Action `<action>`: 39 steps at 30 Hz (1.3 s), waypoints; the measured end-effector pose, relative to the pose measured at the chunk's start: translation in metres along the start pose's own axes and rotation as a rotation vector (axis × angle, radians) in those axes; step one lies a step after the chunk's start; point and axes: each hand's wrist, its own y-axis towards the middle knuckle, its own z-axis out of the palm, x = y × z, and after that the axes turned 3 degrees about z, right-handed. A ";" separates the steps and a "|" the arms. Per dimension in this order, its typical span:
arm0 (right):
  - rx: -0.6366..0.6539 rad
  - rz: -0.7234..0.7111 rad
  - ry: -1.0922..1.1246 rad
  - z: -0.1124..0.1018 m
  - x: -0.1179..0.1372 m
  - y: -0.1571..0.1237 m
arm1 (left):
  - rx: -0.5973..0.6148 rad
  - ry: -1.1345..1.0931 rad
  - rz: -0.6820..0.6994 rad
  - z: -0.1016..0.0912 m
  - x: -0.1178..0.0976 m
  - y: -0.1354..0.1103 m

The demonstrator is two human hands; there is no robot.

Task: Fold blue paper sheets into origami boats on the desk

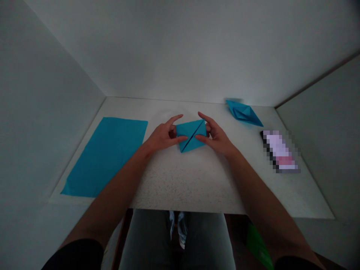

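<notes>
A folded blue paper (pixel 187 131), small and roughly rectangular with a dark diagonal slit across its face, is held between my two hands over the white table. My left hand (pixel 165 134) pinches its left side, thumb on the front face and index finger stretched out above. On the right side my right hand (pixel 218 135) grips it the same way, its thumb near the slit and its index finger raised. The fingers behind the paper are partly hidden.
A flat blue paper sheet (pixel 108 153) lies on the left of the white table (pixel 185 183). At the back right rests a folded blue paper boat (pixel 244 112). Nearer on the right is a pixelated phone (pixel 281 152). Walls border the table's back and sides.
</notes>
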 end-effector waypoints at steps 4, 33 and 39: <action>0.096 -0.016 0.017 0.003 0.005 -0.002 | -0.051 -0.118 0.012 0.000 0.000 0.004; -0.066 -0.062 0.052 -0.005 -0.021 0.007 | -0.046 -0.516 -0.017 0.001 0.011 0.012; -0.172 -0.068 0.002 -0.002 -0.027 0.008 | 0.063 -0.602 -0.039 0.005 0.005 0.011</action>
